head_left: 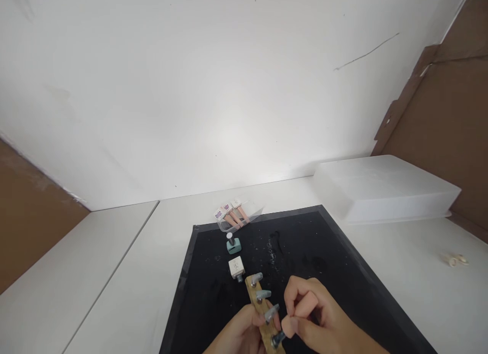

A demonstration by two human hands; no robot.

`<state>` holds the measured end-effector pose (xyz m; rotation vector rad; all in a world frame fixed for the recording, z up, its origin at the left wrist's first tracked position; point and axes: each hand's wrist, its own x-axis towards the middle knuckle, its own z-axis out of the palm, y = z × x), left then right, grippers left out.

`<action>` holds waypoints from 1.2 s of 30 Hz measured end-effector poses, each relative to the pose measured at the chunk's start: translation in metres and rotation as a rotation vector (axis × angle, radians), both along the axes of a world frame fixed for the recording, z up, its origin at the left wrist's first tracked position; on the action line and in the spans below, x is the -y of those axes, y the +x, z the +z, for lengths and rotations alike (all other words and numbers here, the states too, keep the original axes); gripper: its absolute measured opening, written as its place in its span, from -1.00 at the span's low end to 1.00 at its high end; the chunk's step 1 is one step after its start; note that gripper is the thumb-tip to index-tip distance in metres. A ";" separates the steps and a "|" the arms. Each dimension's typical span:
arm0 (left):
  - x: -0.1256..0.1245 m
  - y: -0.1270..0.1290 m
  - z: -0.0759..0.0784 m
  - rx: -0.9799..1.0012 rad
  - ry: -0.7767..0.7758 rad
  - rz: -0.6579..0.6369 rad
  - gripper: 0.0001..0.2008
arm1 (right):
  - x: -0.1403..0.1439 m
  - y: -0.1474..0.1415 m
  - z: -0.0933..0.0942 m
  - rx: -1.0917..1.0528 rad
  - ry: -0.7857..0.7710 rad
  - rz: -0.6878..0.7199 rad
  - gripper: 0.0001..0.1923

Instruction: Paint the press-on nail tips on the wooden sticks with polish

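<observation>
My left hand grips a wooden strip from the side, with its far end tilted up and left. Along the strip stand several false nail tips; the upper ones, such as this nail tip, are pale grey, and the lowest nail tip looks dark. My right hand is closed round a pink bottle cap, whose lower end is right beside the dark tip; any brush on it is too small to make out. Beyond the strip, a white nail polish bottle lies with its dark neck uncovered.
A small teal block with a white-topped post stands past the bottle. At the black mat's far edge, a clear tray holds white bottles with pink caps. A white plastic bin and small cream pieces are on the right.
</observation>
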<state>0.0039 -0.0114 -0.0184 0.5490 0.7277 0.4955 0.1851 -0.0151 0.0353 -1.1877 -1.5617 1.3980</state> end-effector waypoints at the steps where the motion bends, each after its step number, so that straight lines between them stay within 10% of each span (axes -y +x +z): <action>1: 0.000 0.000 0.001 0.008 -0.003 0.000 -0.75 | 0.000 0.000 -0.002 -0.022 0.000 -0.004 -0.78; 15: 0.001 0.001 0.020 0.032 -0.075 0.011 -0.80 | -0.004 -0.001 0.000 -0.132 -0.023 -0.012 -0.84; 36: 0.001 -0.006 0.004 -0.076 0.009 0.005 -0.75 | -0.007 0.003 -0.004 -0.170 0.031 0.014 -0.87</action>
